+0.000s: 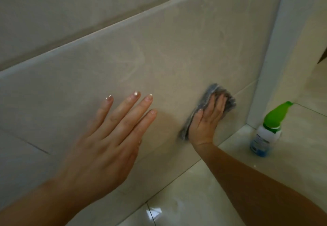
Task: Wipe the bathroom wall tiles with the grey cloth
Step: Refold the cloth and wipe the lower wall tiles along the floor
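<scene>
Right hand [207, 118], grip spread flat, pins the grey cloth [215, 89] near the lower right corner of the wall tile [159, 58]; looks soft, light, floppy; best palmed mid-cloth.

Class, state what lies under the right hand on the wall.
The grey cloth, pressed against the wall tile. Its edges show past the fingertips and beside the thumb of the right hand; its middle and the tile behind it are covered.

cloth [215, 91] on wall tiles [159, 49], bottle [267, 130] right on floor [194, 199]
</scene>
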### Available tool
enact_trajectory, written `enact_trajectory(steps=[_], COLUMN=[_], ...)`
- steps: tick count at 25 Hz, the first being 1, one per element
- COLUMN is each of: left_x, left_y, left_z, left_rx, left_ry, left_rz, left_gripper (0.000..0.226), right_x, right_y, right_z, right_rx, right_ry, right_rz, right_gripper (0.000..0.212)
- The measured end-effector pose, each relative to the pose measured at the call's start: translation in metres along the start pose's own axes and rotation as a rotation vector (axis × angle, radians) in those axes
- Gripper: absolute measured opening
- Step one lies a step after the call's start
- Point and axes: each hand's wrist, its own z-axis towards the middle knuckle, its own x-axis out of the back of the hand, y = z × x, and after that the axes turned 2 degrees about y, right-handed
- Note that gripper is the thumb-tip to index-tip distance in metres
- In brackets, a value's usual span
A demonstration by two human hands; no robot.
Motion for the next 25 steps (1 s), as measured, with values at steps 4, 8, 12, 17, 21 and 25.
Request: enact_trajectory(steps=[4,8,12,17,21,25], left_x=[-0.017,-0.033,-0.054,-0.076,-0.085,-0.099], left_y=[0.014,0.024,0.042,0.053,0.050,0.055], left_z=[0.016,0.040,0.059,0.061,0.064,0.072], left_rx=[-0.036,-0.060,-0.060,-0.136,-0.191,-0.164], left_ry=[-0.042,-0.033,-0.012,-0.067,-0.089,-0.068], left_rz=[-0.020,-0.042,-0.088,-0.093,-0.081,-0.090], left_gripper=[0.065,0.064,0.069,0.075,0.070,0.065], right_x=[-0.005,0.005,0.003,-0.001,-0.010,-0.016], right_y=[0.021,0.010,0.057,0.116,0.120,0.126], right_z=[0.000,0.060,0.121,0.071,0.071,0.104], right_rx=[-0.648,-0.568,-0.479,-1.050,-1.076,-0.893], right_ry=[0.007,0.092,0.210,0.112,0.133,0.244], right_rz=[0.322,0.235,0.253,0.469,0.566,0.398], right_gripper=[0.062,0.058,0.058,0.050,0.081,0.052])
